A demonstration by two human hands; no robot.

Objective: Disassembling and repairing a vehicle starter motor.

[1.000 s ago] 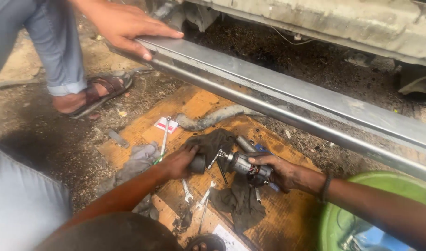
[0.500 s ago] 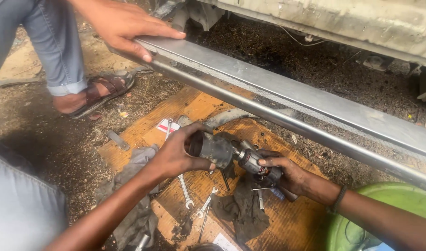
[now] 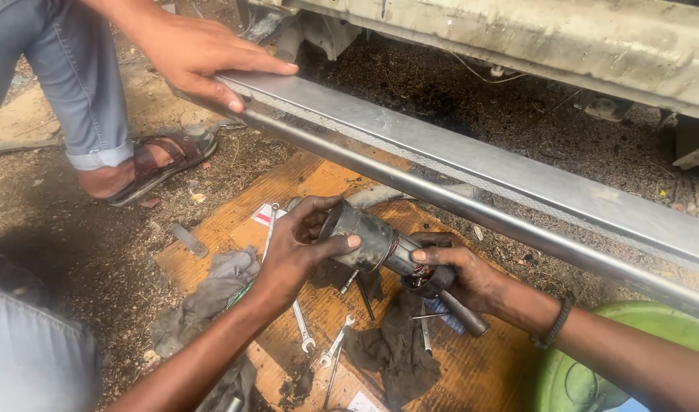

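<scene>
My left hand grips the open end of a dark, greasy cylindrical motor housing, held above a flattened cardboard sheet. My right hand holds the other end, where the armature with copper windings shows. A black-handled tool lies under my right hand. Wrenches and thin long bolts lie on the cardboard below the housing, beside dark rags.
Another person's hand rests on a long metal side bar crossing the view; that person's sandalled foot stands on the dirt at left. A vehicle underside is above. A grey rag and a green basin lie nearby.
Both my hands have lifted the motor housing up off the cardboard and turned its open end toward my left. The view has shifted slightly; the other person's hand stays on the bar.
</scene>
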